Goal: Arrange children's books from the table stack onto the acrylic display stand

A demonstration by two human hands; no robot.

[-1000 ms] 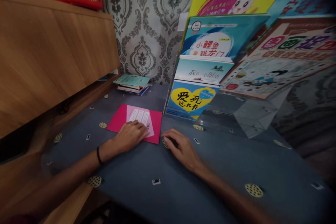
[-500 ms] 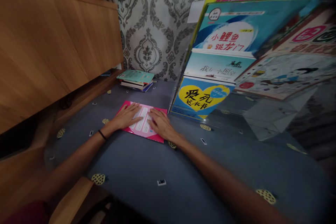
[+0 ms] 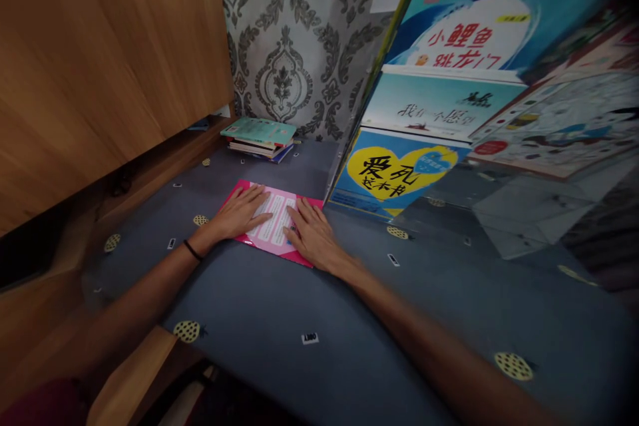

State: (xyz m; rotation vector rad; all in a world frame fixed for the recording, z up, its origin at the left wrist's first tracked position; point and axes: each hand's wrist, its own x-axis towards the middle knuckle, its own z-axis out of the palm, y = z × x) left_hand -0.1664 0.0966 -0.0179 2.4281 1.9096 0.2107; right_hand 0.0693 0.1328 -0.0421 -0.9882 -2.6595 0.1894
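Observation:
A pink book (image 3: pixel 272 228) with printed white text panels lies flat on the grey-blue tabletop (image 3: pixel 259 306). My left hand (image 3: pixel 241 213) rests on its left side, fingers stretched out and a dark band around the wrist. On the right side of the cover lies my right hand (image 3: pixel 313 235), palm down with its fingers spread. Both hands touch the book without gripping it, and parts of the cover are hidden under them.
Behind the book is a stack of books (image 3: pixel 258 138). To the right, a display rack holds several upright books, with a blue book with a yellow heart (image 3: pixel 397 173) at the bottom. A wooden cabinet (image 3: pixel 114 66) stands left, patterned wallpaper (image 3: pixel 284 80) behind.
The camera view has shifted, so the rack looks nearer and larger. My right hand has moved slightly to the right on the book; my left hand stays nearly in place.

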